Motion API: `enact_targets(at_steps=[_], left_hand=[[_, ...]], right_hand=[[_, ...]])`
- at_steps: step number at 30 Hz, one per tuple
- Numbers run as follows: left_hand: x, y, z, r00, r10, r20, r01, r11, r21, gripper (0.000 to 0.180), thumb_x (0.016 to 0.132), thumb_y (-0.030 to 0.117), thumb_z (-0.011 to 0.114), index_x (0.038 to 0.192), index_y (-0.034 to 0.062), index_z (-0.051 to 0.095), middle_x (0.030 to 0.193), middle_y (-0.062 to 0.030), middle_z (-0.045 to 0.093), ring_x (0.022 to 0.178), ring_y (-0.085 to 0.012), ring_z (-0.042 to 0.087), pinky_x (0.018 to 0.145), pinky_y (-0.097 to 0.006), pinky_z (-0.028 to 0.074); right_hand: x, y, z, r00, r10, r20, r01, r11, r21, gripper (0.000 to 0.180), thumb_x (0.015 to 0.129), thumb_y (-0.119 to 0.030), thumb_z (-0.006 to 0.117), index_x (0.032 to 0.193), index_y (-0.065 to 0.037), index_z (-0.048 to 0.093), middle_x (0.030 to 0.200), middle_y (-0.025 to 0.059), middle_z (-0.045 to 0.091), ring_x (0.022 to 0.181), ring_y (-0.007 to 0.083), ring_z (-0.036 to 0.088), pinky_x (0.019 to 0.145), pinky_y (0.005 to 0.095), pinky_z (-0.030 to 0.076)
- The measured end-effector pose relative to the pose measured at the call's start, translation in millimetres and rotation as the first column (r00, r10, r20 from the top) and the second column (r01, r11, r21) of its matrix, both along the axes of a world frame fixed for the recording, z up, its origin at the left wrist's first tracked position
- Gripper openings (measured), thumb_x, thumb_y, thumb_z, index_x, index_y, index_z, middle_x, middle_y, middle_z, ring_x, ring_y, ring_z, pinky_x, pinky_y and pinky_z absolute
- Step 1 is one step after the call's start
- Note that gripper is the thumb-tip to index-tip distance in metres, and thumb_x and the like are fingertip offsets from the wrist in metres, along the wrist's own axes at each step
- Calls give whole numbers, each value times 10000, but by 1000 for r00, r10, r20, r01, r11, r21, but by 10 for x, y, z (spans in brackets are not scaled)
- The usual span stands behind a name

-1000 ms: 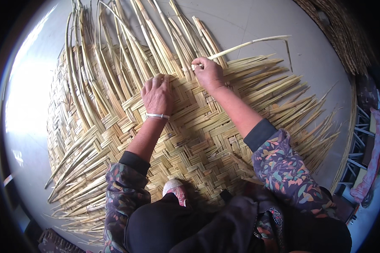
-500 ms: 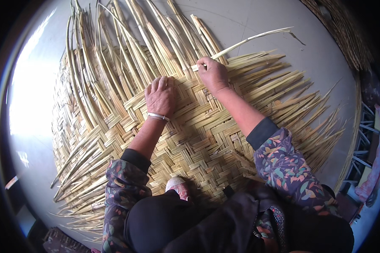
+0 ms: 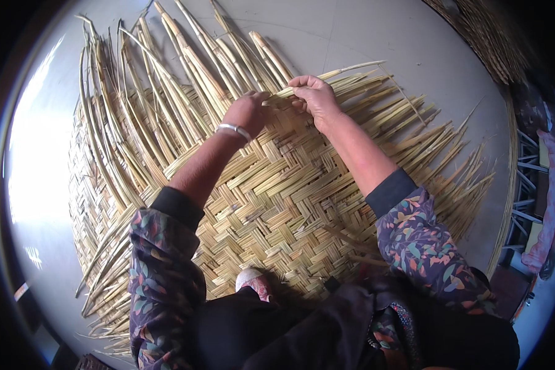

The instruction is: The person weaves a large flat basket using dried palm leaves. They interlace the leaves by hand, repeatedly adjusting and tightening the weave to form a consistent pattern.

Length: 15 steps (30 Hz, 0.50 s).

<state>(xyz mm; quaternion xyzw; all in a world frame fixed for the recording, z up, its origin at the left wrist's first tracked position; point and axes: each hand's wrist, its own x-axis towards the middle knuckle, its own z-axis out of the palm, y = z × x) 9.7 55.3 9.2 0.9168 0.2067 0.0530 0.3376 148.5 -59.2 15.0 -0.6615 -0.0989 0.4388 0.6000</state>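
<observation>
A large mat of flattened, straw-coloured reed strips spreads beneath my hands, woven in a zigzag pattern. Near its far edge, a pale reed strip spans the short gap between my hands. My right hand pinches it between thumb and fingers. Curled at the strip's left end, my left hand grips it, with the fingertips partly hidden. The strip appears to continue past my right hand toward the upper right. Loose reed ends fan out beyond my left hand, and more reed ends stick out on the right.
My shoe rests on the mat close to my body. Smooth grey floor surrounds the weaving. A bundle of brown stalks lies at the upper right, and a metal rack stands at the right rim.
My left hand has gone from lying flat on the mat to closing on the strip beside my right hand. The strip's far end has swung lower, toward the right-hand reeds. The view has shifted slightly.
</observation>
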Motion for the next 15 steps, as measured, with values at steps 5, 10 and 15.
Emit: enact_targets(at_steps=[5, 10, 15], left_hand=[[249, 270, 28, 967, -32, -251, -88, 887, -453, 262, 820, 248, 624, 992, 57, 672, 728, -81, 662, 587, -136, 605, 582, -279, 496], [281, 102, 39, 954, 143, -262, -218, 932, -288, 260, 786, 324, 664, 860, 77, 701, 720, -69, 669, 605, -153, 613, 603, -304, 494], [213, -96, -66, 887, 457, -70, -459, 853, -249, 239, 800, 246, 662, 885, 23, 683, 710, -74, 662, 580, -129, 608, 583, -274, 497]], right_hand=[[162, -210, -13, 992, 125, -16, -123, 989, 82, 95, 857, -5, 507, 883, -62, 579, 892, 53, 608, 751, 113, 581, 663, 233, 504], [467, -228, 51, 996, 90, -23, -86, 989, 123, 110, 852, 20, 488, 838, -58, 563, 1056, 125, 603, 836, 132, 583, 770, 244, 504], [515, 126, -99, 842, 345, 416, -257, 933, -253, 238, 803, -55, 601, 1030, 1, 557, 1147, 177, 563, 1059, 213, 548, 861, 273, 464]])
